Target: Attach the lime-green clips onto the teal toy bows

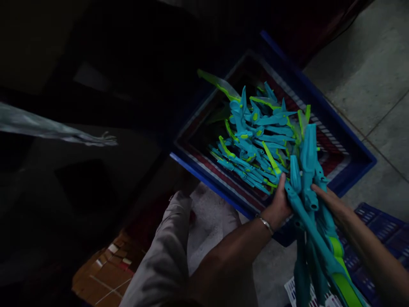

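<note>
A bundle of long teal plastic handle-like parts with lime-green inlays (319, 238) is gathered between my two hands at the right. My left hand (278, 204), with a bracelet at its wrist, grips the bundle's near side. Its thumb points up along the parts, while the other fingers are hidden behind them. On the opposite side my right hand (335, 204) presses against the same bundle, its fingers partly covered. Just beyond lies a heap of similar teal parts with green strips (252, 140), jumbled in a blue crate (211, 187). Some have pale translucent pieces on them.
A second blue crate (391, 230) with slotted sides stands on the floor at the right. A brown wicker-like seat (99, 273) is at the lower left. From the left reaches a twisted pale strand (57, 130). Tiled floor (364, 72) shows at upper right.
</note>
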The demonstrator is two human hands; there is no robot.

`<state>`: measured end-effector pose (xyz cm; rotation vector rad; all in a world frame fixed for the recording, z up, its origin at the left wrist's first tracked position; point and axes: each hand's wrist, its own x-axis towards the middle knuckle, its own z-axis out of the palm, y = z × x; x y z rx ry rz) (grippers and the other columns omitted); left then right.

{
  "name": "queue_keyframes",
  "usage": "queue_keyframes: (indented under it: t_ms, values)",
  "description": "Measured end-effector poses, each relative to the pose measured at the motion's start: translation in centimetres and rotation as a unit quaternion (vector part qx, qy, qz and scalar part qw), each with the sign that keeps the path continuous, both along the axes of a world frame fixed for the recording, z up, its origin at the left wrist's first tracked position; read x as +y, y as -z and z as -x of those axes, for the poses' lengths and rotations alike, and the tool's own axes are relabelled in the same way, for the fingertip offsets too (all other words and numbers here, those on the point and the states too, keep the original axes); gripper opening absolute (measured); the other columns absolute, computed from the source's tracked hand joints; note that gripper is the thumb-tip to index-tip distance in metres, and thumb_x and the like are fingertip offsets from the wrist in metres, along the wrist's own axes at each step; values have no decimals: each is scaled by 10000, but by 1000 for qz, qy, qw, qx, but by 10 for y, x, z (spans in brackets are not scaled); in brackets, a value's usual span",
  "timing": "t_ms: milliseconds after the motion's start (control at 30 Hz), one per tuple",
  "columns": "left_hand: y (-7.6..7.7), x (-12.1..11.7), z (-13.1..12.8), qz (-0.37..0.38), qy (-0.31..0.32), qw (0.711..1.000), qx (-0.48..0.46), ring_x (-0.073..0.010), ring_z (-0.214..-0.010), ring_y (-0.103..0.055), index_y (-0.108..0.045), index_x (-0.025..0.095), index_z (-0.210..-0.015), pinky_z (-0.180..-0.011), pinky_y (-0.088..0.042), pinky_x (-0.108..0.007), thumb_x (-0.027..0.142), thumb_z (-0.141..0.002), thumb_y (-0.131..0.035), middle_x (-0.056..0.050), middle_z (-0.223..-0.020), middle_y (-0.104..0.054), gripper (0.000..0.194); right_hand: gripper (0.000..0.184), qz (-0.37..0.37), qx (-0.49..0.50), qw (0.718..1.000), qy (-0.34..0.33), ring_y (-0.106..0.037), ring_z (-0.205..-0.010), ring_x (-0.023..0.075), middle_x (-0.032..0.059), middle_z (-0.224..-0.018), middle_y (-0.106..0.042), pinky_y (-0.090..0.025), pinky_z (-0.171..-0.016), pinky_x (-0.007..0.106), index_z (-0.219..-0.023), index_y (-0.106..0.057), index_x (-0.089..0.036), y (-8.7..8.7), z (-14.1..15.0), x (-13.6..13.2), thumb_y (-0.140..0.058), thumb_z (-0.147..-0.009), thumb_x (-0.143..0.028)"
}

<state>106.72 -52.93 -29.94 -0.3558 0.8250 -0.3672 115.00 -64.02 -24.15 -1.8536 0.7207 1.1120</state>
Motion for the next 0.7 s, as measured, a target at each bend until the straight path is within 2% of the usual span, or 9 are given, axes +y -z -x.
queue_keyframes:
  t_ms: [100,200,300,400,533,700]
  values:
    - [-22,-12,18,-9,12,1000,-15,-370,-1105,-693,-735,36,-1182,-1080,-520,-521,731,-1016,-430,-220,-1104,-726,777,962,27,-15,999,11,-691,-1159,398,155,-1234,-726,-594,-1001,505,-1340,-610,-201,-18,21,-25,-928,-536,-622]
    - [-40,-18,50,-49,11,998,-31,-381,-1136,-684,-749,43,-1144,-1105,-509,-509,703,-895,-691,-203,-1106,-734,708,999,9,-22,1000,-3,-657,-1219,415,164,-1294,-700,-571,-1034,541,-1333,-608,-205,-33,47,-34,-904,-520,-706]
    - [-53,-15,87,-90,-10,995,-35,-394,-1192,-658,-757,66,-1123,-1139,-485,-509,652,-762,-856,-187,-1141,-733,696,986,-36,-10,998,-44,-617,-1284,406,145,-1324,-689,-532,-1087,550,-1352,-609,-213,-48,69,-23,-882,-565,-741]
    - [-64,-5,121,-131,-35,990,-41,-405,-1242,-629,-749,65,-1152,-1158,-467,-518,614,-743,-893,-199,-1171,-724,700,934,-94,15,990,-108,-576,-1340,382,131,-1370,-665,-473,-1156,520,-1379,-619,-210,-59,86,-1,-856,-650,-742]
    - [-76,17,162,-194,-70,977,-49,-390,-1274,-610,-732,97,-1219,-1182,-449,-500,554,-725,-945,-179,-1229,-709,706,966,-151,14,973,-174,-568,-1345,375,149,-1449,-603,-446,-1169,523,-1423,-581,-204,-57,112,21,-837,-675,-759]
    - [-92,48,225,-256,-84,962,-53,-376,-1269,-614,-691,153,-1311,-1173,-464,-476,445,-636,-1030,-147,-1285,-691,810,1093,-203,15,954,-220,-569,-1332,381,155,-1432,-606,-446,-1148,558,-1482,-502,-214,-49,160,38,-910,-593,-701]
